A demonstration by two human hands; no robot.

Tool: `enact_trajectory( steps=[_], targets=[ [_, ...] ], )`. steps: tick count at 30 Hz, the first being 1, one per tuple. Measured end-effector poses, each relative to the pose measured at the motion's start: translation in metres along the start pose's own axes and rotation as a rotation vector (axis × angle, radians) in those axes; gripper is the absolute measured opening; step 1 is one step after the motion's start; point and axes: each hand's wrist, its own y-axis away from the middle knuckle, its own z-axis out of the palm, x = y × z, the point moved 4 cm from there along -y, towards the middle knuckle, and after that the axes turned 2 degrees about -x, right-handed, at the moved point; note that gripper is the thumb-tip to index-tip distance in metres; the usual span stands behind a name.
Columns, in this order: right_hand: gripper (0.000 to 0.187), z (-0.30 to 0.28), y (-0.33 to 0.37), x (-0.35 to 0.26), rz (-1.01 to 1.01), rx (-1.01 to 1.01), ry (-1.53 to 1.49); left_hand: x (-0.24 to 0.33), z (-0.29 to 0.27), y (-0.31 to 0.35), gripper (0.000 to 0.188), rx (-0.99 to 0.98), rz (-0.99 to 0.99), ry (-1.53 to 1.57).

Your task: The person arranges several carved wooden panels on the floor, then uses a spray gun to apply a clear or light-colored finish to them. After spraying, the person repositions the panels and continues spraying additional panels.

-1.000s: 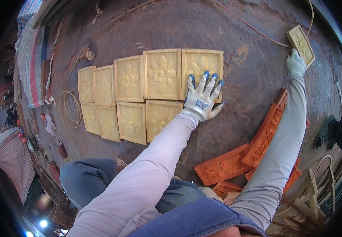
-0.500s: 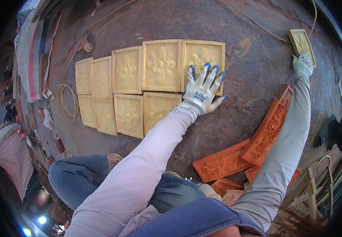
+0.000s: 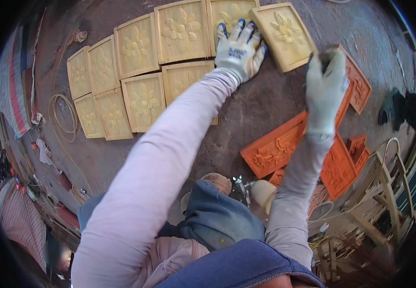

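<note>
Pale wooden panels (image 3: 181, 29) carved with flowers lie in two rows on the dark ground. My left hand (image 3: 239, 54), in a white glove with blue fingertips, lies spread on the upper row's end panel (image 3: 217, 36), partly covering its flower. To its right, a slanted single flower panel (image 3: 284, 36) comes up against or over that panel's edge; I cannot tell which. My gloved right hand (image 3: 325, 89) is at this panel's near right corner, thumb and fingers apart around a dark gap. Whether the thumb touches the corner is unclear.
Orange-red carved panels (image 3: 277, 146) lie jumbled under and beside my right forearm. A wooden frame (image 3: 385, 192) stands at the lower right. A coiled hose (image 3: 64, 117) lies on the left. Another person's dark shoe (image 3: 388, 108) shows at the right edge.
My right hand has brought the single flower panel leftward from the far right to the row's end. My left hand stays on the end panel. The whole view has shifted.
</note>
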Motion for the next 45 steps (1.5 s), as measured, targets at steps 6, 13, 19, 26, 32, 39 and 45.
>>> enact_trajectory(
  steps=[6, 13, 19, 26, 32, 39, 45],
  targets=[
    [0.102, 0.028, 0.06, 0.035, 0.151, -0.185, 0.42, -0.082, -0.093, 0.014, 0.037, 0.006, -0.198, 0.585],
    [0.138, 0.091, -0.005, 0.091, 0.15, -0.578, 0.621, -0.205, -0.137, 0.106, 0.041, -0.026, 0.094, 0.199],
    [0.133, 0.056, 0.077, 0.042, 0.366, -0.486, 0.535, -0.313, -0.167, 0.239, 0.067, 0.061, -0.142, -0.14],
    [0.113, 0.078, 0.196, -0.002, 0.49, -0.361, 0.572, -0.506, -0.117, 0.418, 0.08, 0.388, -0.814, -0.024],
    [0.107, 0.094, 0.192, 0.005, 0.34, -0.368, 0.48, -0.473, -0.06, 0.419, 0.073, 0.399, -0.998, 0.182],
    [0.124, 0.103, 0.191, 0.011, 0.158, -0.366, 0.39, -0.45, -0.099, 0.406, 0.054, 0.513, -1.039, 0.385],
    [0.119, 0.106, 0.184, -0.001, 0.082, -0.423, 0.516, -0.447, -0.089, 0.419, 0.055, 0.589, -1.032, 0.624]
  ],
)
